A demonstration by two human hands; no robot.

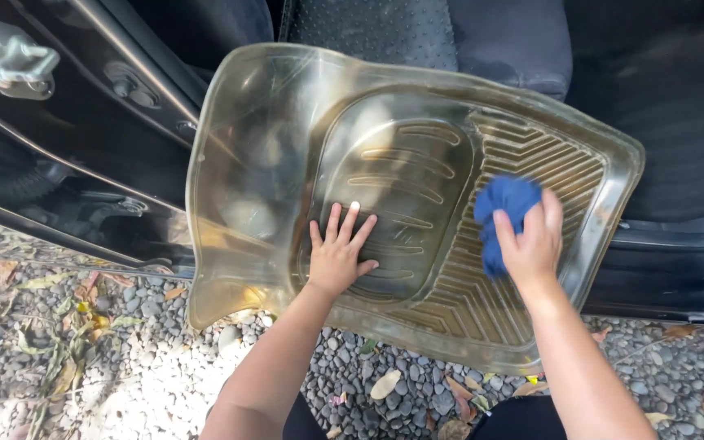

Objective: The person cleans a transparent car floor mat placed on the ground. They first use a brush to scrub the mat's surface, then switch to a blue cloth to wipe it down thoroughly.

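Note:
A clear, yellowish plastic car floor mat (270,147) with raised ribs lies tilted across the sill of an open car door. My left hand (338,254) rests flat on its central ribbed panel, fingers spread. My right hand (531,244) presses a crumpled blue cloth (503,208) against the grooved right side of the mat; the cloth looks blurred.
The black car door frame (67,138) with a metal latch (10,57) is at the left. A dark seat (515,41) and a black rubber mat (368,28) lie behind. Gravel (140,358) with dry leaves covers the ground below.

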